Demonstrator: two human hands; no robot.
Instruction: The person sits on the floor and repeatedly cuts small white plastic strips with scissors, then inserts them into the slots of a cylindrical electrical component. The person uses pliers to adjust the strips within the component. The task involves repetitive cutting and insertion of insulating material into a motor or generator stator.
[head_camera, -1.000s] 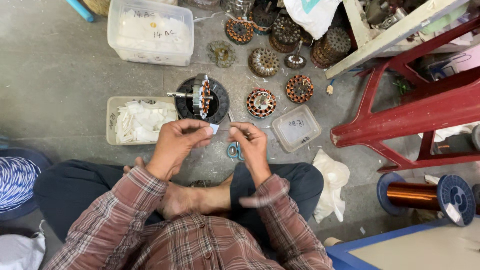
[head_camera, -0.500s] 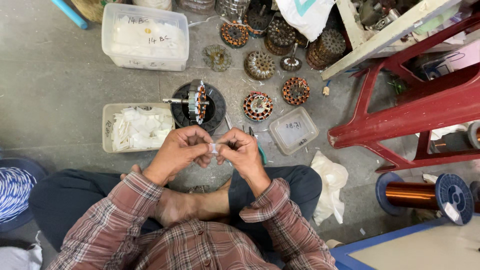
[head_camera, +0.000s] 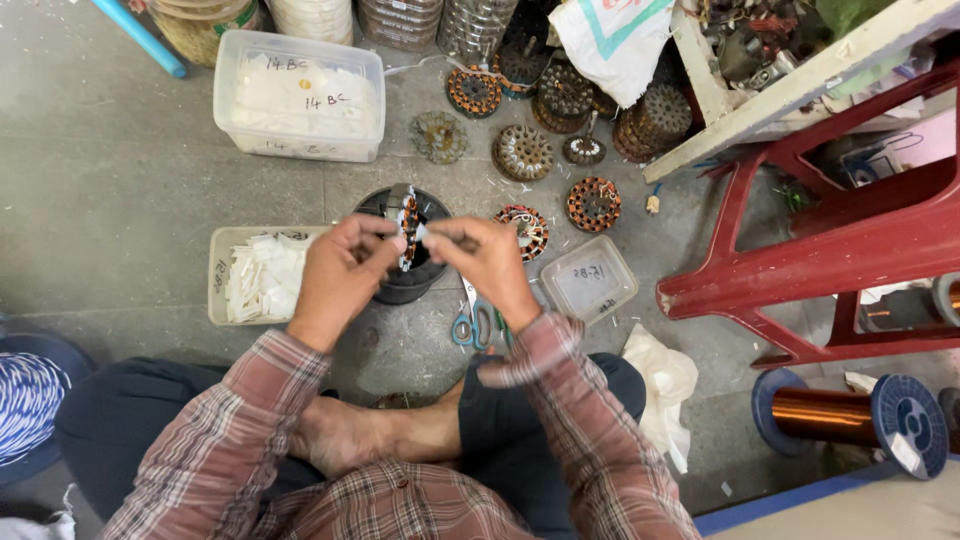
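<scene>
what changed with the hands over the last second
Both hands, left hand and right hand, rose from near the lap to the stator on the black stand, fingertips pinching a small white slip. The tray of white slips and scissors stayed put.

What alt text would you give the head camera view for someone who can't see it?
A person sitting cross-legged on a concrete floor holds both hands, left hand and right hand, together over a wound motor stator on a black round stand. Around them lie a tray of white strips, scissors, more stators and a copper wire spool.
</scene>
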